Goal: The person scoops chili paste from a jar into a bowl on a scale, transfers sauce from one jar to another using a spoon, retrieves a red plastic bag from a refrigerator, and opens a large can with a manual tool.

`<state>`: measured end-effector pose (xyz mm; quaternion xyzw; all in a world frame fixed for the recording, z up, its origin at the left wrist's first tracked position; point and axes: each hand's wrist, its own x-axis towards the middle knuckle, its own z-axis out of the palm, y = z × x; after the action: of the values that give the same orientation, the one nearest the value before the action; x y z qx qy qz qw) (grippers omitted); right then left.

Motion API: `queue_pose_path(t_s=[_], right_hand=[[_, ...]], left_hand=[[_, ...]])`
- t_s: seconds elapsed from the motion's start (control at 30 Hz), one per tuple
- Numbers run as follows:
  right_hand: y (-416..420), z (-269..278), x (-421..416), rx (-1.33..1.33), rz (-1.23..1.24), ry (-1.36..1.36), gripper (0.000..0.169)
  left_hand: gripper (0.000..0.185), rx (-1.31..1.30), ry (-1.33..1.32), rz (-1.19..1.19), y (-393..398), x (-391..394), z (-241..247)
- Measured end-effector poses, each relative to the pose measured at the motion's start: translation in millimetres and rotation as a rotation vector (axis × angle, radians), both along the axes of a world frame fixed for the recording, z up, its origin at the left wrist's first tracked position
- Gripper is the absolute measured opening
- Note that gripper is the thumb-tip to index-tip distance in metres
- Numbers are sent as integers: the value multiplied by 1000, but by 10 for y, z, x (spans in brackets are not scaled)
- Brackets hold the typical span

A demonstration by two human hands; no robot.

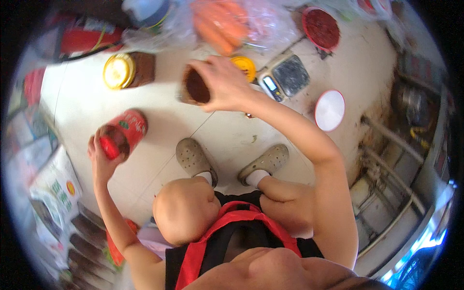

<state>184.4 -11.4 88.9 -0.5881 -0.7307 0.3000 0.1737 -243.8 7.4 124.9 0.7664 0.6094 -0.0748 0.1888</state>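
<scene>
At the left, my left hand [103, 159] grips the top of a jar with a red label and a red lid [111, 145]. That jar's base points away from me, over the pale tiled floor [163, 130]. My right hand [228, 85], blurred, is wrapped around an uncapped jar [195, 86] with a dark inside. How full it is cannot be told. Partly behind my right hand lies a yellow lid [245, 68]. A third jar [143, 69], brown with a yellow lid [119, 71], stands beyond my left hand.
A digital kitchen scale [290, 74] lies right of my right hand. Behind it is a red-rimmed container of dark red paste [322, 29]; nearer lies a white disc with a red rim [330, 110]. Bagged carrots [221, 25] lie ahead. A metal rack [395, 159] borders the right, sacks [59, 185] the left.
</scene>
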Motion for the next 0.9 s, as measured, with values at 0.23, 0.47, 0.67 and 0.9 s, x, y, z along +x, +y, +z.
queue_pose_path(t_s=[0.23, 0.47, 0.67, 0.9], right_hand=[[630, -496, -486, 150, -80, -18, 95], [37, -375, 61, 20, -66, 422, 79], [-1273, -422, 1096, -832, -734, 1548, 73], [-1889, -468, 1317, -792, -902, 1894, 83]], left_hand=[[102, -7, 17, -4, -58, 44, -58], [100, 64, 48, 167, -19, -271, -203], [87, 100, 50, 348, 7, -892, -376], [53, 537, 268, -189, -176, -943, -368]])
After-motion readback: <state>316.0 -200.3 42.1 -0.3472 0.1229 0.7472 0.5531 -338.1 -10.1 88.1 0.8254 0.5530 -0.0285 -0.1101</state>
